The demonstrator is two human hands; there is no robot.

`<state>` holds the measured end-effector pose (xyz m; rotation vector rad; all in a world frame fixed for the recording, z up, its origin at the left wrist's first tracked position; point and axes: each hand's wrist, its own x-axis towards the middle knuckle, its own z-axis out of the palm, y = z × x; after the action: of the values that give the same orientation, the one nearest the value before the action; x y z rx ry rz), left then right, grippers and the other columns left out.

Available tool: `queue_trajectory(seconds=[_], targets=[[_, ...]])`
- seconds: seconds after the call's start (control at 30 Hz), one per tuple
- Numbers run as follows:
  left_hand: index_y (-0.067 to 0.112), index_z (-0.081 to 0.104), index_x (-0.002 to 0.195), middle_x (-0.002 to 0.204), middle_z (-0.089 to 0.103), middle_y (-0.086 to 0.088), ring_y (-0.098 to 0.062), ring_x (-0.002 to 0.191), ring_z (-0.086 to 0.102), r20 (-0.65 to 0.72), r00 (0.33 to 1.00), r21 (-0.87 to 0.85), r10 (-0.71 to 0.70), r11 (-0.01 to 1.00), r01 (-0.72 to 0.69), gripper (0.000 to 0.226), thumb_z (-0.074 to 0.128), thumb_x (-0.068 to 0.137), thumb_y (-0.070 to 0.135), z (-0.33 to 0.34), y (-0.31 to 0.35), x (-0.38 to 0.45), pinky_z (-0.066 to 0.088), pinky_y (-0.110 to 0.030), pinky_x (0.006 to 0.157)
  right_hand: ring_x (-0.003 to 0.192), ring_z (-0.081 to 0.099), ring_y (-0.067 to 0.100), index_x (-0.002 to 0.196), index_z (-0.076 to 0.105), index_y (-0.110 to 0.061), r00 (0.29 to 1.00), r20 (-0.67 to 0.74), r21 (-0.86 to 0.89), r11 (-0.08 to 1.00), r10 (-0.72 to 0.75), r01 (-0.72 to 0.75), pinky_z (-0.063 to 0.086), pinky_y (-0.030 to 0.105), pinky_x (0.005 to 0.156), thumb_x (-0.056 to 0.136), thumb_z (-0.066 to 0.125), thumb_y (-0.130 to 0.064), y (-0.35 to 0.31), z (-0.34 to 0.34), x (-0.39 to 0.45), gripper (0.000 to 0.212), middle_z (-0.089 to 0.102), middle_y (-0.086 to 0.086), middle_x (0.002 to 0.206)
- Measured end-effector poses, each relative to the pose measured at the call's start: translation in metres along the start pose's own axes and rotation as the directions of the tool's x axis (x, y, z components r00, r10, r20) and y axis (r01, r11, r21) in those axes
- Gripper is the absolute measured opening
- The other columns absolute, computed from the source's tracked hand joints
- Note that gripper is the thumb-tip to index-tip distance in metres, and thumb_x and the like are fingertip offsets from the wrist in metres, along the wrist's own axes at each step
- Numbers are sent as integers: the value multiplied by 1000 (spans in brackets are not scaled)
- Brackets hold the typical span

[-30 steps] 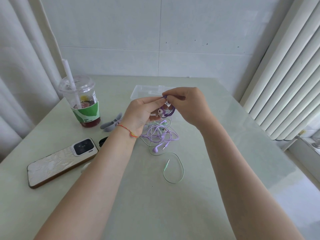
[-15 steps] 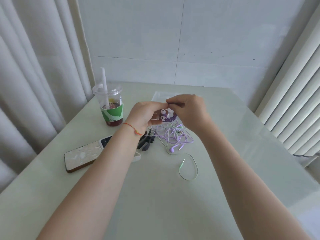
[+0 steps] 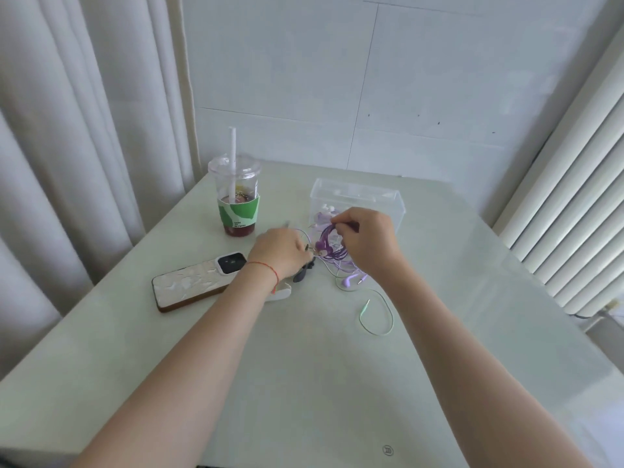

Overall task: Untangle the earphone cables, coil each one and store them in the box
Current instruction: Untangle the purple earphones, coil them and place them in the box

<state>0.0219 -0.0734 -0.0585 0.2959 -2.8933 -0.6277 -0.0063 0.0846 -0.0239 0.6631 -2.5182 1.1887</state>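
Head view: both my hands are over the tangle, just in front of the clear box (image 3: 358, 197). Right hand (image 3: 368, 239) has its fingers curled, pinching the top of the dark purple cable (image 3: 329, 243), which hangs from it as a loose coil. Left hand (image 3: 282, 251) is curled near the bottom of that coil; it looks to be pinching a plug or cable end there, but the contact is blurred and I can't confirm. Light purple cable (image 3: 351, 280) is on the table (image 3: 304, 366) under my right hand, still mixed with a pale green cable (image 3: 378, 315) whose plug end loops out toward me. Something pale already sits inside the box, likely earbuds, too small to tell. Step, as I read it: finishing the coil on the dark purple set, not yet stored. Next move needs the loose end tucked so the coil holds, then lifted clear of the other two before it goes over the box wall. Drink cup (image 3: 236, 197) and phone (image 3: 199, 282) sit to the left, clear of the work.
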Motion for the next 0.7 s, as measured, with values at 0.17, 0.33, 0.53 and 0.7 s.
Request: queue_trajectory(seconds=[0.17,0.33,0.53,0.7], targets=[[13,54,99,104,64,-8,-30,105,59,26,1000,104,-7,995,5,22,61,83,28,15,4,-2,44,-31,73,71,58,16,96,75,-4,1000,12,1,1000,2,-2,41,22,70,88,59,0,0,-3,-5,17,64,-2,75],[15,57,98,99,65,-5,-29,91,59,2,999,103,-52,993,51,29,60,81,38,-25,9,-8,46,-31,72,73,59,12,96,75,-7,999,-28,12,999,33,-33,38,6,64,87,60,0,12,-15,-5,19,68,-2,82],[16,63,73,70,67,-4,-22,60,58,60,998,-303,-20,952,38,17,57,83,29,-41,14,-10,47,-29,57,60,60,7,90,74,-15,990,11,169,975,142,-142,42,8,59,86,58,1,24,-22,-10,23,66,-5,71],[14,59,82,62,54,-7,-10,37,41,307,938,-900,-160,271,340,20,50,98,22,-5,28,-5,25,-15,37,53,58,7,87,75,-9,962,10,474,846,272,-244,51,17,62,85,58,6,35,-40,-16,22,70,6,74]])
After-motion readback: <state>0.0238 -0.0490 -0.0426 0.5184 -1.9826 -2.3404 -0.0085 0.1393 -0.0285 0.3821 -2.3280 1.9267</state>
